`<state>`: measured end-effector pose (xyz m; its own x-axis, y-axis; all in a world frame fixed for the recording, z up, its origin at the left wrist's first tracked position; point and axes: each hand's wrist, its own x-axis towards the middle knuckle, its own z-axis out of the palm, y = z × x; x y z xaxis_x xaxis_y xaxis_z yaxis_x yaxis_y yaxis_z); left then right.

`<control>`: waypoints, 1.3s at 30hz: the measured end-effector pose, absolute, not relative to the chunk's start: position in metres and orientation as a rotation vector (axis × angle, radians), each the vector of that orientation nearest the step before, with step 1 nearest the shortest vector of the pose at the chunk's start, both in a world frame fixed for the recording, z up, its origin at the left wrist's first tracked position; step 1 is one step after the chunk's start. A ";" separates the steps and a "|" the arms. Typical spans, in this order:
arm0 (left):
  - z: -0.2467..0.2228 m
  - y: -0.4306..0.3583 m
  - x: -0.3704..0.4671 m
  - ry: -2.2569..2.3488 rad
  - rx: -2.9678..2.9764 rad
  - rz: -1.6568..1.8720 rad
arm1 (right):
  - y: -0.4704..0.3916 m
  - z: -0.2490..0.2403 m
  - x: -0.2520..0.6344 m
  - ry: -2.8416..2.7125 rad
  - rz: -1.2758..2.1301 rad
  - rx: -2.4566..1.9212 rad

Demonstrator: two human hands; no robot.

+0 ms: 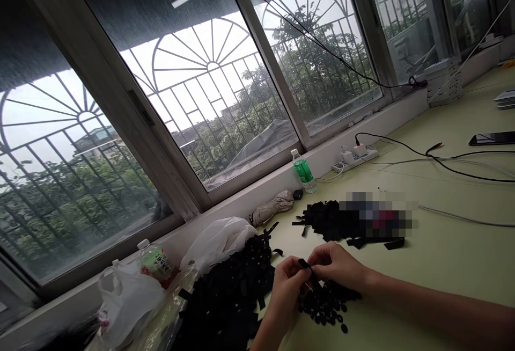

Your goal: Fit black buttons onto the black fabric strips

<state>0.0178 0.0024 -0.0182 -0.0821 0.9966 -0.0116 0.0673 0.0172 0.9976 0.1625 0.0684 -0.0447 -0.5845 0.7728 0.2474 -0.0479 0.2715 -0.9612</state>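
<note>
Black, narrow, short strip (pixel 303 263)

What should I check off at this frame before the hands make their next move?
1. Black strip held by the left hand: ok.
2. Right hand gripping the strip too: cannot tell; its fingertips are at it, but the grip is unclear.
3. Black discs close by: ok, just below the hands.
4. Discs in one tight heap: not ok; some scatter at the near edge.
5. Green-labelled bottle clear of both hands: ok, near the window ledge.
</note>
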 end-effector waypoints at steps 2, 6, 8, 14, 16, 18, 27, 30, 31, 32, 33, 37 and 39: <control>-0.017 0.002 0.018 1.332 1.210 1.218 | 0.068 -0.044 0.163 -1.807 1.394 -0.660; -0.014 0.001 0.020 1.344 1.213 1.216 | 0.067 -0.044 0.163 -1.813 1.396 -0.655; -0.013 0.000 0.021 1.350 1.211 1.210 | 0.067 -0.044 0.163 -1.812 1.395 -0.652; -0.013 0.000 0.020 1.362 1.208 1.198 | 0.068 -0.044 0.162 -1.813 1.400 -0.663; -0.013 0.000 0.020 1.357 1.213 1.198 | 0.068 -0.043 0.162 -1.822 1.405 -0.670; -0.014 0.000 0.020 1.348 1.217 1.202 | 0.067 -0.042 0.163 -1.835 1.404 -0.678; -0.013 0.001 0.021 1.350 1.219 1.199 | 0.067 -0.042 0.164 -1.902 1.322 -0.705; -0.013 0.001 0.021 1.341 1.232 1.186 | 0.067 -0.043 0.164 -1.914 1.303 -0.715; -0.013 0.000 0.021 1.340 1.233 1.184 | 0.067 -0.043 0.164 -1.915 1.305 -0.713; -0.012 0.000 0.021 1.338 1.233 1.183 | 0.067 -0.043 0.164 -1.916 1.307 -0.709; -0.012 0.000 0.021 1.338 1.233 1.184 | 0.067 -0.044 0.164 -1.917 1.308 -0.706; -0.012 -0.001 0.021 1.340 1.236 1.184 | 0.068 -0.044 0.164 -1.924 1.304 -0.715; -0.013 -0.002 0.021 1.337 1.240 1.190 | 0.068 -0.044 0.164 -1.928 1.292 -0.726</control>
<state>0.0213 -0.0015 -0.0126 -0.0611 0.9980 -0.0156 0.1000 0.0216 0.9948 0.1638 0.0677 -0.0439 -0.6018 0.7625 0.2373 0.0702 0.3465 -0.9354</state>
